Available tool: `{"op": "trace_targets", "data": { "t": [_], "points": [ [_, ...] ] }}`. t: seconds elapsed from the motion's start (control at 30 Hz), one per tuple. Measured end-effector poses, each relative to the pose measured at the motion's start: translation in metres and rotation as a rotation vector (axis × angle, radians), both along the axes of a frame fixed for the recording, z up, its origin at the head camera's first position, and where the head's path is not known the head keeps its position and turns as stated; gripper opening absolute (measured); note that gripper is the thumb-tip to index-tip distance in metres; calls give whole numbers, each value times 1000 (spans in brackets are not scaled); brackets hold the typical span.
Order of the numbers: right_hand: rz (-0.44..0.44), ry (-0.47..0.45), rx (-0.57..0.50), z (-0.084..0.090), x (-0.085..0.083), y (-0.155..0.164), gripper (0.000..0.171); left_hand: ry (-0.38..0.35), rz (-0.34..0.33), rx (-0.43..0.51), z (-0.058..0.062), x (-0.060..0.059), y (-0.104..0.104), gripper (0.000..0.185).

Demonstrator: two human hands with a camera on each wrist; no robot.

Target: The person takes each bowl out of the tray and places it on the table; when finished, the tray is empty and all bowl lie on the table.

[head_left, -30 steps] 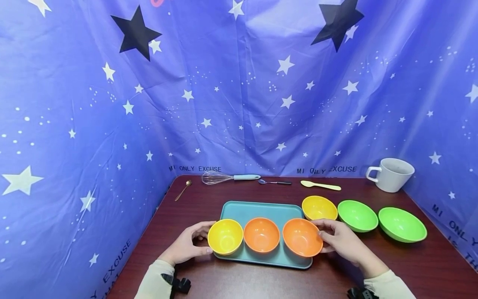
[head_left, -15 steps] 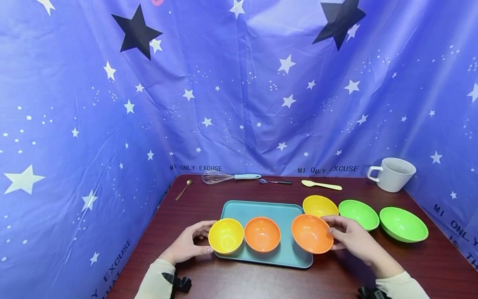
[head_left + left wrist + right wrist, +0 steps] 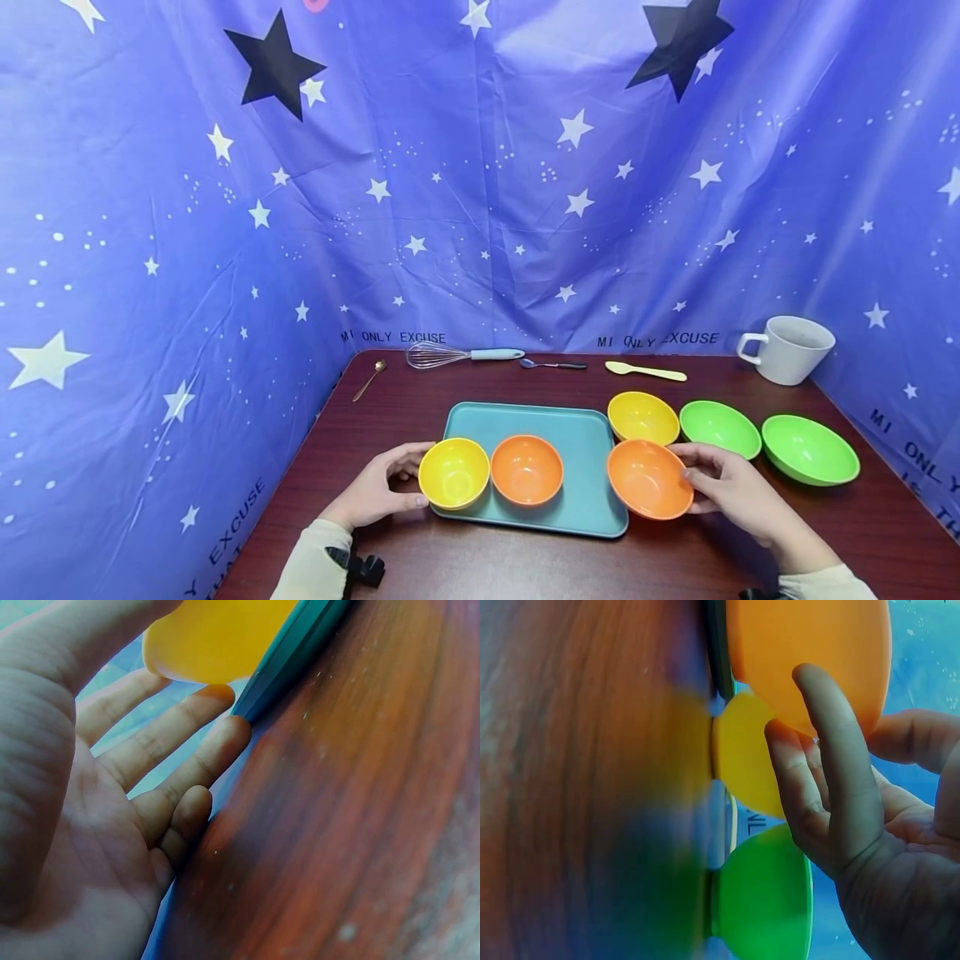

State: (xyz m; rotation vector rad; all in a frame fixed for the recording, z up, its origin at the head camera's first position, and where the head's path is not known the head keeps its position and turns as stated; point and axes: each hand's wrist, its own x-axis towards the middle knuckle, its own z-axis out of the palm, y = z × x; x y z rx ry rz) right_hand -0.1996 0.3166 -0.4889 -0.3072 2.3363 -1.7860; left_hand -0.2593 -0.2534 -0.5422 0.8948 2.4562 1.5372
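Observation:
The left hand [image 3: 375, 487] holds the left side of a yellow bowl [image 3: 453, 473], which stands on a teal rectangular tray [image 3: 588, 500]; in the left wrist view the fingers reach toward the underside of that yellow bowl [image 3: 217, 637]. An orange bowl [image 3: 527, 471] sits mid-tray, untouched. Over the tray's right edge, the right hand [image 3: 738, 492] grips a second orange bowl [image 3: 649, 481] by its right side. In the right wrist view this orange bowl [image 3: 810, 645] is raised above the tabletop, thumb and fingers at its side.
Behind the right hand are another yellow bowl [image 3: 643, 418] and two green bowls [image 3: 720, 429]. A grey mug [image 3: 795, 350] stands back right. Along the rear lie a whisk [image 3: 465, 356], a gold spoon [image 3: 367, 382], a dark-handled spoon [image 3: 553, 365] and a cream spoon [image 3: 645, 372].
The right hand has carried its orange bowl rightward from the tray to beyond its right edge, most recently downward in view. The left hand and yellow bowl have stayed put.

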Motion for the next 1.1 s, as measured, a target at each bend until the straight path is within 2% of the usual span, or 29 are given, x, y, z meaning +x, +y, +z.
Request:
{"op": "trace_targets", "data": {
  "t": [0.23, 0.33, 0.7, 1.1],
  "points": [
    [18, 14, -26, -9, 0, 9, 44, 5, -9, 11, -2, 0, 0, 71],
    [23, -10, -33, -12, -1, 10, 44, 3, -10, 13, -3, -1, 0, 71],
    [1, -41, -26, -14, -1, 13, 45, -11, 7, -13, -6, -2, -3, 73],
    [9, -51, -17, -14, -2, 17, 47, -3, 5, -5, -4, -3, -1, 72]
  ]
}}
